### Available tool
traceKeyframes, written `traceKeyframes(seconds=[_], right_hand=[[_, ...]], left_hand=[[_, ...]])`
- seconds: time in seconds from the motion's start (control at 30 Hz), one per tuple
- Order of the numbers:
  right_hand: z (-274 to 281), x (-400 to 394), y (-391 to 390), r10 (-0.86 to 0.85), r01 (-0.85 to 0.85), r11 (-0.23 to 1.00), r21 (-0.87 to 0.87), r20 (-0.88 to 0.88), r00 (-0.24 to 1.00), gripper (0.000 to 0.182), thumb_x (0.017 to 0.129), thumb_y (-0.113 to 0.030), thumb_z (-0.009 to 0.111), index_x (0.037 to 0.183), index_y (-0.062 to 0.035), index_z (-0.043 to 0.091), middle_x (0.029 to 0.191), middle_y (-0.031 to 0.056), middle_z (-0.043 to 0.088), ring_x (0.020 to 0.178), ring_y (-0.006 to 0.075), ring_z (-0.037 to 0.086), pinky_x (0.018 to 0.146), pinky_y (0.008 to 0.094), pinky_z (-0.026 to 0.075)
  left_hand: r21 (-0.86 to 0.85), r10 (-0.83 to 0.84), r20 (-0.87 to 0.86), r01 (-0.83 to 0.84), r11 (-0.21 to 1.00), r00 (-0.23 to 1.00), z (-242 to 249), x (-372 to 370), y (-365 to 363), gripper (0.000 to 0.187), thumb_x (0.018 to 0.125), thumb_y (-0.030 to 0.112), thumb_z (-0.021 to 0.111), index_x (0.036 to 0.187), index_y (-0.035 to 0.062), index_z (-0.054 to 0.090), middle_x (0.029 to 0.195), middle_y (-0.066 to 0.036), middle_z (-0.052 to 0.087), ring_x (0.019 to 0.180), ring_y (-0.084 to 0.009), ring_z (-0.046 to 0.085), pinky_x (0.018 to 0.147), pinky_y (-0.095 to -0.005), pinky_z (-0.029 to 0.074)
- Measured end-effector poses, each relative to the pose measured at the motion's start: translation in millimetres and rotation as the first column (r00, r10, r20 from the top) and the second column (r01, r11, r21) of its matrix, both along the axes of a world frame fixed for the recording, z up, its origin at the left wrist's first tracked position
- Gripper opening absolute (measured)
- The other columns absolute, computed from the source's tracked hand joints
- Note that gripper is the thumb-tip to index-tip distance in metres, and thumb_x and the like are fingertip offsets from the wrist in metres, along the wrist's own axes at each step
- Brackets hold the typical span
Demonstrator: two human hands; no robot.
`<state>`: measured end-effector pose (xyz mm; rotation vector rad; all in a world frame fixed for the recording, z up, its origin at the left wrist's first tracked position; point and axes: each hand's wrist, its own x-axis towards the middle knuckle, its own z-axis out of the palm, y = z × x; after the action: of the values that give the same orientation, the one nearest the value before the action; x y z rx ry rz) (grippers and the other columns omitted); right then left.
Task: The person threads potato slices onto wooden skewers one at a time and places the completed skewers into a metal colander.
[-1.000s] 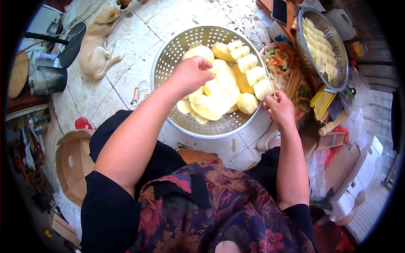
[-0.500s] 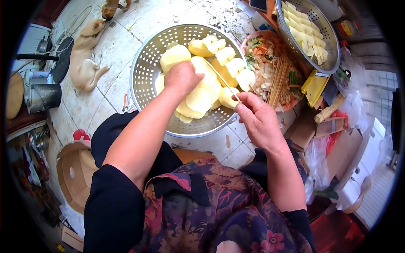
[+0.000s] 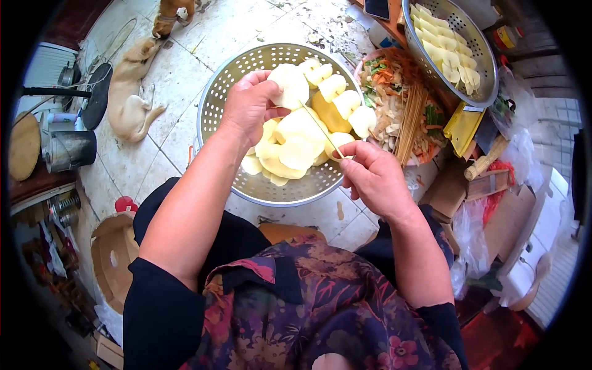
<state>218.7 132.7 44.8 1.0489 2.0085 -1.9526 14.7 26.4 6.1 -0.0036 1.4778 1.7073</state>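
Between its thumb and fingers, my left hand point(image 3: 251, 105) holds a thin round potato slice point(image 3: 288, 86) over the metal colander point(image 3: 216, 117). My right hand point(image 3: 376, 179) pinches a thin wooden skewer point(image 3: 325, 132) near its lower end. The skewer's upper tip reaches the lower edge of the held slice. Loose potato slices point(image 3: 296, 151) lie piled in the colander below both hands. Along its right side rests a row of folded potato slices point(image 3: 333, 88), beside a whole peeled potato point(image 3: 330, 114).
Right of the colander, a bundle of skewers point(image 3: 407, 123) lies on vegetable peelings point(image 3: 385, 74). A second colander point(image 3: 487, 92) with skewered slices stands at upper right. A dog point(image 3: 126, 92) lies on the tiled floor at left, another animal point(image 3: 165, 21) above it. Cardboard point(image 3: 114, 259) sits lower left.
My left hand has risen from the pile with a potato slice and brought it to the skewer's tip. My right hand keeps its pinch on the skewer. The view has shifted slightly.
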Motion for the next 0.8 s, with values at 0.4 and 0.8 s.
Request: traceKeyframes(seconds=[0.4,0.8], right_hand=[[-3,-9,-10,0.012,-0.012,0.999,-0.038,-0.011,1.0,0.016,0.089,-0.011,0.053,0.1,-0.0015,0.06,0.065,-0.0007,0.056,0.051,0.0048,0.046,0.046,0.022,0.038],[-1,-8,-12,0.002,-0.003,1.0,-0.012,-0.06,0.998,0.015,0.088,-0.007,0.055,0.1,0.0005,0.061,0.069,0.0008,0.059,0.06,0.0047,0.05,0.053,0.0221,0.042]], left_hand=[[-0.063,-0.054,-0.079,0.049,0.997,0.995,5,2,-17,0.027,0.08,0.008,0.05,0.105,-0.0002,0.053,0.098,-0.011,0.061,0.085,-0.0207,0.064,0.071,-0.032,0.056],[-0.045,-0.019,-0.159,0.012,0.999,0.987,9,3,-17,0.032,0.08,0.01,0.049,0.109,-0.0026,0.054,0.099,-0.012,0.061,0.085,-0.0195,0.063,0.077,-0.0323,0.054]])
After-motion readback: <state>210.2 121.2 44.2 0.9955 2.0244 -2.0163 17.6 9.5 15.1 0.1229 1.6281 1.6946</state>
